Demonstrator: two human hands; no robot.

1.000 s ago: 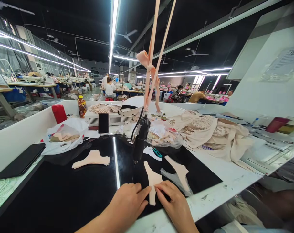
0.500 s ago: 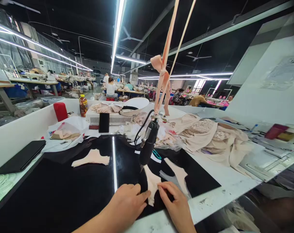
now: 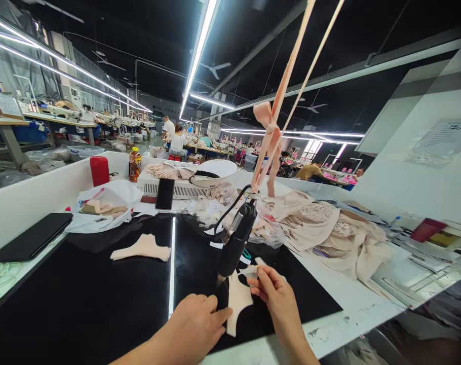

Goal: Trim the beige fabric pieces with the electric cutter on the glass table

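A beige fabric cut piece point(image 3: 238, 299) lies on the black mat under the tip of a black hand tool point(image 3: 236, 241), which hangs from pink straps. My left hand point(image 3: 200, 324) has its fingers curled, and its thumb presses on the piece's left edge. Just right of the tool, my right hand point(image 3: 274, 294) pinches a thin, whitish translucent piece point(image 3: 249, 274) over the upper end of the beige one. Part of another beige strip point(image 3: 260, 261) shows behind my right fingers. A separate beige cut piece point(image 3: 142, 248) lies flat to the left.
Beige garments point(image 3: 314, 223) are heaped at the right. A teal clip point(image 3: 246, 254) lies behind the tool. Along the back are a white box point(image 3: 150, 190), a phone point(image 3: 165, 193), a bottle point(image 3: 135, 165) and a plastic bag point(image 3: 116, 195). A black tablet-like slab point(image 3: 29, 237) lies left.
My right hand has left the beige piece's edge, moved up and away, and now pinches the translucent piece. My left thumb stays on the beige piece. The camera view has shifted slightly.
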